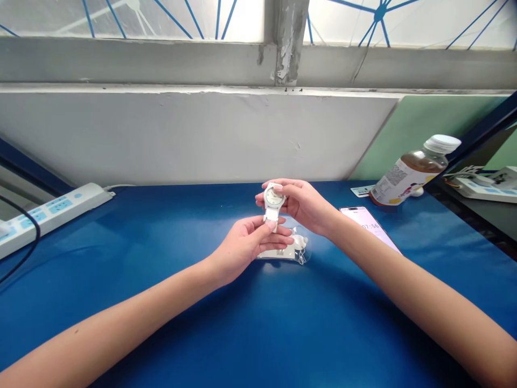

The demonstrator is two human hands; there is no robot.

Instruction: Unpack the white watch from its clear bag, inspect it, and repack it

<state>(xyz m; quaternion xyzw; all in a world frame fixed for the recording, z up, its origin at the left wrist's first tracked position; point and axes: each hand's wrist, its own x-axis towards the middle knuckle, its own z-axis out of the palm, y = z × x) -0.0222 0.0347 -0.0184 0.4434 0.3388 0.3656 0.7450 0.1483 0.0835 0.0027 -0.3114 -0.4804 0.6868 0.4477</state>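
A white wristwatch [273, 198] with a round pale dial is held up above the blue table, its dial facing me. My left hand [252, 238] pinches the lower strap between thumb and fingers. My right hand [301, 200] grips the watch near the top of its case, with the thumb across the dial's upper edge. Below and behind my left fingers lies a clear plastic bag [301, 249] with white pieces inside; the hand hides part of it.
A phone [365, 225] lies on the blue table [161, 226] beside my right forearm. Behind it a bottle of brown drink [412, 172] stands near a small card [361, 191]. A white power strip [56, 210] with a black cable is at the left. A wall closes off the back.
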